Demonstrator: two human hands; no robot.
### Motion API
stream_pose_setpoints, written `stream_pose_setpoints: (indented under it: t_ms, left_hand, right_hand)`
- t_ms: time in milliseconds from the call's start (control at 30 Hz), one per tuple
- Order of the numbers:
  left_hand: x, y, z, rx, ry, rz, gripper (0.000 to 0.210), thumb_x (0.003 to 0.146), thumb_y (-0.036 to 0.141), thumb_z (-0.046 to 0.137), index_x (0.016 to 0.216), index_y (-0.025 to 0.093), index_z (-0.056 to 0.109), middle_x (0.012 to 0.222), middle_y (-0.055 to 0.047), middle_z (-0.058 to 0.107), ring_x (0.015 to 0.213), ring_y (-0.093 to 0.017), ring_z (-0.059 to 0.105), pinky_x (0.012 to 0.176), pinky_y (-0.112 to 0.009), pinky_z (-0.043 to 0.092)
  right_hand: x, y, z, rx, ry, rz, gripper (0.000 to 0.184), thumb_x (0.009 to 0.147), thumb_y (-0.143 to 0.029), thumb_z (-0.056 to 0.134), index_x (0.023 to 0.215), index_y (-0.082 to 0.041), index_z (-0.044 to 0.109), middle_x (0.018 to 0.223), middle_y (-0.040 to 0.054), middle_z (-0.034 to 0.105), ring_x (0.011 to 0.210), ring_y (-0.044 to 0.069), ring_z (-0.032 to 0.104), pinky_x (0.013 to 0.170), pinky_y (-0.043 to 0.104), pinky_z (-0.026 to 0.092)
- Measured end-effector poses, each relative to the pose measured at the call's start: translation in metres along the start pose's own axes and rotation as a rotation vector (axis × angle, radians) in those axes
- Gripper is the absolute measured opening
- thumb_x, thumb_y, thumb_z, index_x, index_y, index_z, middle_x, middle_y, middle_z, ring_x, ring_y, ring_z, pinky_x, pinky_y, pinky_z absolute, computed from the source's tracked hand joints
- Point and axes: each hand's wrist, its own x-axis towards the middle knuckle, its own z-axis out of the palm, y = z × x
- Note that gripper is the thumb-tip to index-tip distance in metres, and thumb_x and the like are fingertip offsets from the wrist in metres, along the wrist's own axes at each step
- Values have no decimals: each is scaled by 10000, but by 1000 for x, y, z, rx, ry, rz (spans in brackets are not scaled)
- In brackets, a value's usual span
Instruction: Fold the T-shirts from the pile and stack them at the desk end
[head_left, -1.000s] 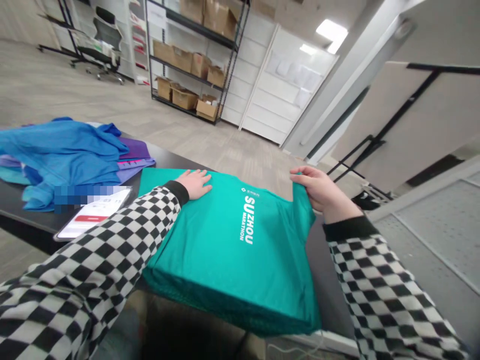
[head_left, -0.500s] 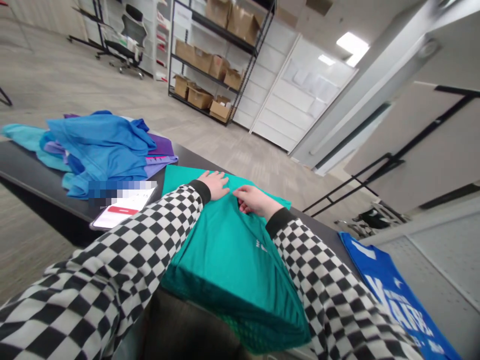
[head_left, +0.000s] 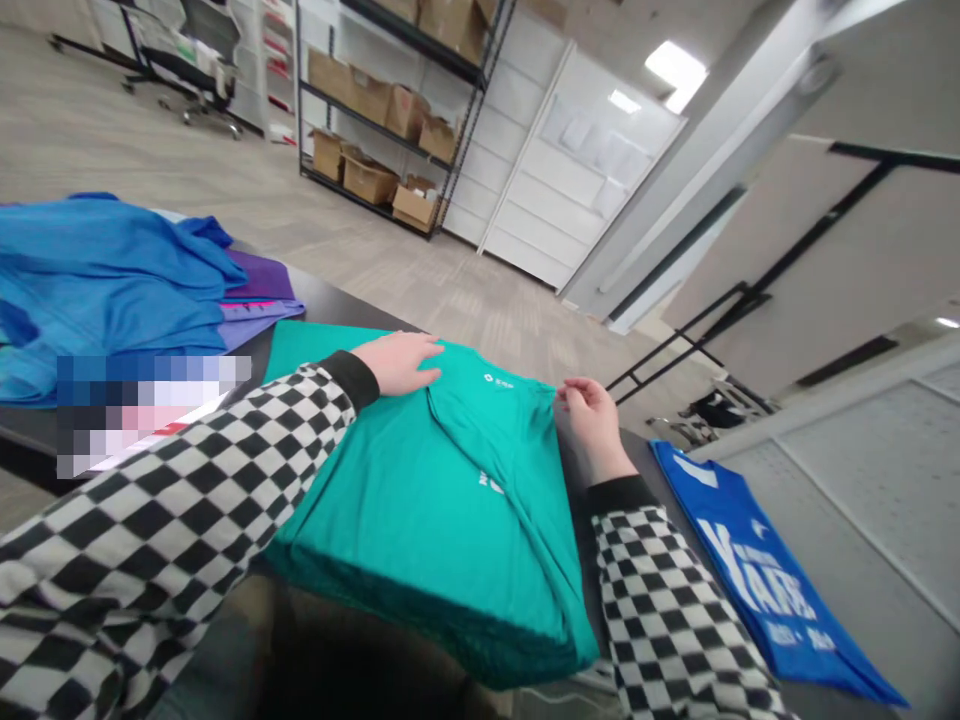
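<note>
1. Teal shirt lies on the dark table, in front of the wearer. Bottom hem hangs over the near edge; collar end points away.
2. Shirt is part folded: right side is turned inward, making a slanting crease from near the left hand down to the lower right. Flap covers most of the white chest print; small logo by the collar and a few letter fragments show.
3. Left hand: palm down on the upper left of the shirt, fingers extended and pointing right. Pressing or resting flat, nothing gripped.
4. Right hand: at the upper right corner of the shirt, fingers curled, tips drawn close to the thumb and touching the fabric edge. Can't tell whether the cloth is actually pinched.
5. Both forearms in checkered sleeves, black cuffs. Left forearm crosses the shirt's left side; right one runs just beside its right side.
6. Blue shirt with white lettering: on the table, right of the right forearm, laid out as a narrow strip.
7. Clothes pile, blue and purple, loose: table's left end. Phone sits between pile and left forearm, screen mostly pixelated.
8. Background: shelf with cardboard boxes, office chair further left.
</note>
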Motion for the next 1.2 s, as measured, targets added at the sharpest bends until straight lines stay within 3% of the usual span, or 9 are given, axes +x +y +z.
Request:
stream_pose_setpoints:
  t_ms: [133,267,400,633,733,800,967,1200]
  left_hand:
    - [-1,0,3,-24,-47,150,700,1058,561,484,1615,174,652,1715,-116,591,1609,-293,529,1379,-426,346]
    - [-6,4,0,-32,-17,176,654,1050,599,494,1515,213,745,1575,-114,717,1501,-313,634,1335,-451,432]
    - [-16,29,-11,-36,-14,245,598,1060,618,519,1486,279,766,1477,-96,769,1408,-316,687,1285,-478,494]
    - [-33,105,-10,0,-320,512,610,1088,554,613,1656,331,599,1634,-74,665,1512,-292,617,1302,-432,465]
    - [-32,121,-1,70,-329,533,602,1100,503,617,1662,291,581,1541,-121,713,1420,-316,673,1233,-457,506]
    - [-30,125,1,121,-307,510,520,1109,442,609,1595,259,639,1417,-136,757,1309,-321,714,1145,-464,542]
    - [-37,129,-11,187,-350,542,238,1122,292,582,1178,251,809,1087,-82,784,1063,-274,739,959,-412,535]
    - [-69,116,-18,242,-316,526,287,1144,234,528,1162,249,814,1074,-78,772,1027,-256,720,953,-391,509]
  right_hand:
    - [-1,29,-5,-325,-128,-223,311,974,-314,607,1212,-223,785,1328,126,814,1291,284,736,1195,475,534]
    - [10,32,9,-415,-211,-301,390,1004,-210,566,1321,-206,794,1419,140,791,1366,293,709,1251,479,494]
    - [15,38,20,-465,-302,-354,399,1030,-205,588,1375,-171,786,1525,165,733,1438,304,666,1294,469,458]
    - [20,43,26,-480,-302,-292,424,1103,-231,534,1466,-176,746,1561,140,715,1463,305,647,1299,447,453]
    - [21,40,27,-482,-300,-229,446,1105,-224,521,1494,-168,732,1577,150,703,1464,325,646,1292,447,458]
    - [20,38,28,-490,-300,-188,457,1110,-230,503,1504,-169,726,1584,162,695,1472,347,636,1308,493,437]
    - [18,31,29,-599,-286,-76,476,1112,-253,438,1489,-214,726,1602,178,676,1501,402,603,1338,757,270]
    - [18,25,30,-651,-302,-49,487,1116,-299,402,1487,-197,700,1584,204,678,1484,388,614,1335,748,273]
